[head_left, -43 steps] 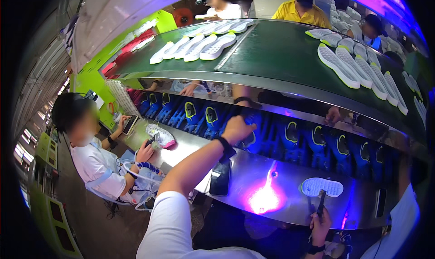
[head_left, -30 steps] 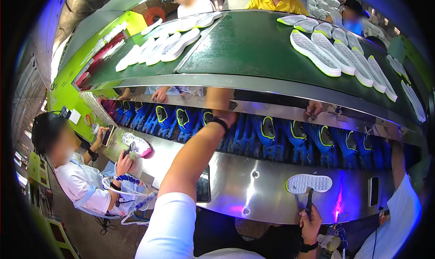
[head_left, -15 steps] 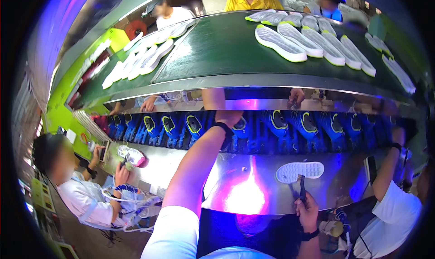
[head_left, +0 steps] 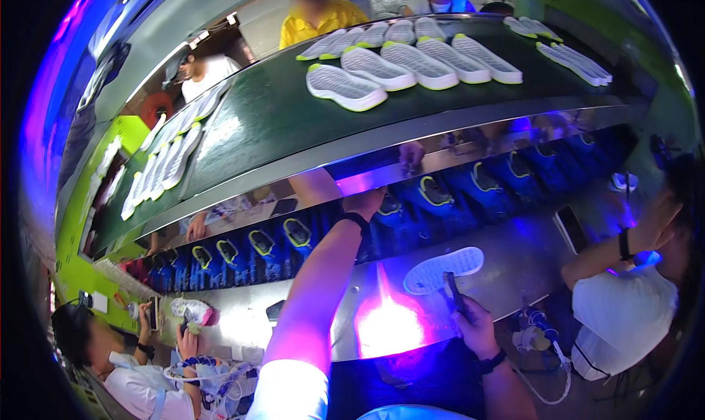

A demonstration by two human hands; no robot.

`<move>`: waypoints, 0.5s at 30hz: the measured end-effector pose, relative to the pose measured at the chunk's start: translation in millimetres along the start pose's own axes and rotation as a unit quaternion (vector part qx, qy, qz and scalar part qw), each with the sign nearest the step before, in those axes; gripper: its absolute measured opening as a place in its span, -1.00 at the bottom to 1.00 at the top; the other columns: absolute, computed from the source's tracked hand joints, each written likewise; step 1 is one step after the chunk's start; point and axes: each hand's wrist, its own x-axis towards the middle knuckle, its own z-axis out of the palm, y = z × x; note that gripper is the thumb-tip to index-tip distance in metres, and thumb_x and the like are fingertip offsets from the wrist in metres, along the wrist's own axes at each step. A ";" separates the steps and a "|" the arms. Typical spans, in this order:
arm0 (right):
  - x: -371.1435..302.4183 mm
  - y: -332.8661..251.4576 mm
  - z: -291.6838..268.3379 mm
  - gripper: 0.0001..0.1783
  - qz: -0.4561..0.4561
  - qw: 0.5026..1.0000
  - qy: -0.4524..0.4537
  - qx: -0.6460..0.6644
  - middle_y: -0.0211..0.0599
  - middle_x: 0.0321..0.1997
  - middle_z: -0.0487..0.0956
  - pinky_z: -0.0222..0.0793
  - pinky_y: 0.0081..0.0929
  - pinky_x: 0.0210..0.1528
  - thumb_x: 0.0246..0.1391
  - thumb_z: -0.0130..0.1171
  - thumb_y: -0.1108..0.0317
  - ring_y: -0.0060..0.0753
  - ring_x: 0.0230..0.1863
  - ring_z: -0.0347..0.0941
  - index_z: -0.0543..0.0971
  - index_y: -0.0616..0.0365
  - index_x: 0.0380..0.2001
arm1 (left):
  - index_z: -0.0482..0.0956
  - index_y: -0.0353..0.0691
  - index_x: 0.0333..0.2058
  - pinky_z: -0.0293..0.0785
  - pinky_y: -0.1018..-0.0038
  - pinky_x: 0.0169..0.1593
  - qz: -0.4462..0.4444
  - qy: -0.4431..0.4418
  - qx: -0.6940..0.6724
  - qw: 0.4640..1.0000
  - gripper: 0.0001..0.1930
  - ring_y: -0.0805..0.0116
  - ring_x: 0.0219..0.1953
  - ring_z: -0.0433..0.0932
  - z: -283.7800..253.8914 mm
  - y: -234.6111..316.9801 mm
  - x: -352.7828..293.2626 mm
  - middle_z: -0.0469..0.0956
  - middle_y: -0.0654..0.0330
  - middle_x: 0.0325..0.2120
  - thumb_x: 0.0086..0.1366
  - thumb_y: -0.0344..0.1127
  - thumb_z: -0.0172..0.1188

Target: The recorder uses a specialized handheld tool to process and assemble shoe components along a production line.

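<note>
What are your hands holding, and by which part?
The right grip holds a slim, dark, brush-like tool by its handle; whether the left grip holds anything can't be told.

The right hand (head_left: pixel 477 330) grips a dark brush (head_left: pixel 457 294), its tip at the near edge of a white sole (head_left: pixel 449 267) lying on the metal table (head_left: pixel 514 266). The left hand (head_left: pixel 366 201), partly hidden, reaches to the row of blue shoes (head_left: pixel 436 192). Above, more white soles (head_left: pixel 419 67) lie on a green belt (head_left: pixel 257 134). At left, a co-worker (head_left: pixel 139 383) handles a pale shoe (head_left: pixel 192 312).
</note>
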 end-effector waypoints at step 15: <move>0.9 -22.7 -20.3 -0.51 0.015 0.999 -0.030 0.000 -0.49 -0.43 0.52 0.35 -0.62 -0.49 0.29 0.19 0.54 -0.71 -0.55 0.38 0.44 0.24 0.27 | 0.47 -0.27 0.15 0.58 0.18 0.13 -0.109 -0.162 -0.769 0.608 -0.61 0.20 0.04 0.63 -36.4 -58.9 -225.5 0.61 0.12 0.03 0.38 -0.34 0.24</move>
